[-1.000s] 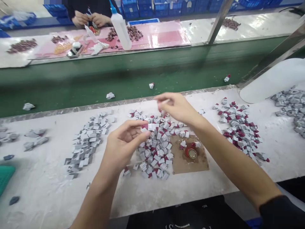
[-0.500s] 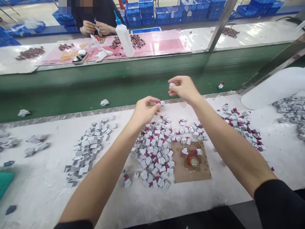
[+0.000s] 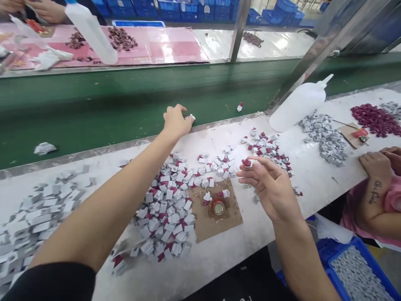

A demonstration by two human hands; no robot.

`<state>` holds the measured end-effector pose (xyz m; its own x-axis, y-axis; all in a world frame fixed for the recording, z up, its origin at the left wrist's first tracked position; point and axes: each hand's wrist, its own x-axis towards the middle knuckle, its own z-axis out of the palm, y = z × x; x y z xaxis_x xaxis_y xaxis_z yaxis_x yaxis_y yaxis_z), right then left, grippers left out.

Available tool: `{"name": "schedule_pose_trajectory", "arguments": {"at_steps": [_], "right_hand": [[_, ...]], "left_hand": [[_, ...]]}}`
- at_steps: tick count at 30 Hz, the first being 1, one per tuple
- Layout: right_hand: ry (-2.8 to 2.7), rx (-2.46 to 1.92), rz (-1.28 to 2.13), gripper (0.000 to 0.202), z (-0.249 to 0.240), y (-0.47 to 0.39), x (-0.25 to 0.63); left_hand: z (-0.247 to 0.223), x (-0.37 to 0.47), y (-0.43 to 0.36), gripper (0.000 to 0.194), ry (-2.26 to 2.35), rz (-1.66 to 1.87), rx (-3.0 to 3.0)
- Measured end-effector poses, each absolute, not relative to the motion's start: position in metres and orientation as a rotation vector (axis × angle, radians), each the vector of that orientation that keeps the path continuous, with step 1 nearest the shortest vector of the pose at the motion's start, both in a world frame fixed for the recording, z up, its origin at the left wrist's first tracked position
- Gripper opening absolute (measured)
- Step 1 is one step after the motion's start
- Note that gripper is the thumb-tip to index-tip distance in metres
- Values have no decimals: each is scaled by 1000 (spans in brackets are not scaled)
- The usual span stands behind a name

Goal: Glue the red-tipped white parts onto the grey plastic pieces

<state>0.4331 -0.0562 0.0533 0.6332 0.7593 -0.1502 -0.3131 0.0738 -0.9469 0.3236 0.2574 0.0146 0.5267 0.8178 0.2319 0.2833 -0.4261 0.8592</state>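
Observation:
My left hand (image 3: 178,122) reaches over the near edge of the green belt, fingers bent. At its thumb and fingertips is a small white piece (image 3: 192,118), partly hidden by the hand. Palm turned partly up, my right hand (image 3: 272,184) pinches a small dark red and white piece (image 3: 247,163) between thumb and fingers above the table. Below lies a heap of white and dark red pieces (image 3: 171,205). Beside the heap, a brown cardboard square (image 3: 219,228) carries a bottle cap (image 3: 218,207) with red around it and a few joined pieces.
The green belt (image 3: 131,104) crosses behind, with a white piece (image 3: 44,148) and a red-white piece (image 3: 239,107) on it. A large white bottle (image 3: 297,106) leans by a metal post. At right are a co-worker's arms (image 3: 379,184) and a blue crate (image 3: 369,261) of grey pieces.
The view has swung to the right. My right hand has come back from over the belt toward the table, now with a dark red and white piece. My left hand has moved out over the belt edge.

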Motion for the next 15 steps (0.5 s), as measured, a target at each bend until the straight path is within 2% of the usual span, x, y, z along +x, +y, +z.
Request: {"name": "schedule_pose_trajectory", "arguments": {"at_steps": [3,7,9,11,13,15], "right_hand": [[-433,-1212,877,30,59,-56,422],[-499,-1197,933,32,66,-61,406],[-582,-1232,981,33,67,-68,400],[-736,-1331,970,26,66,-79,395],[-959,-1450,867,16,64,-91,392],[-1185,-1503,748,26,62,-101,389]], "left_hand": [[52,299,204,18,794,792,1970],[94,260,112,27,387,577,1893],[98,243,76,15,359,570,1844],[94,227,51,6,465,581,1699],[86,214,32,10,622,548,1457],[79,202,15,17,742,494,1227]]}}
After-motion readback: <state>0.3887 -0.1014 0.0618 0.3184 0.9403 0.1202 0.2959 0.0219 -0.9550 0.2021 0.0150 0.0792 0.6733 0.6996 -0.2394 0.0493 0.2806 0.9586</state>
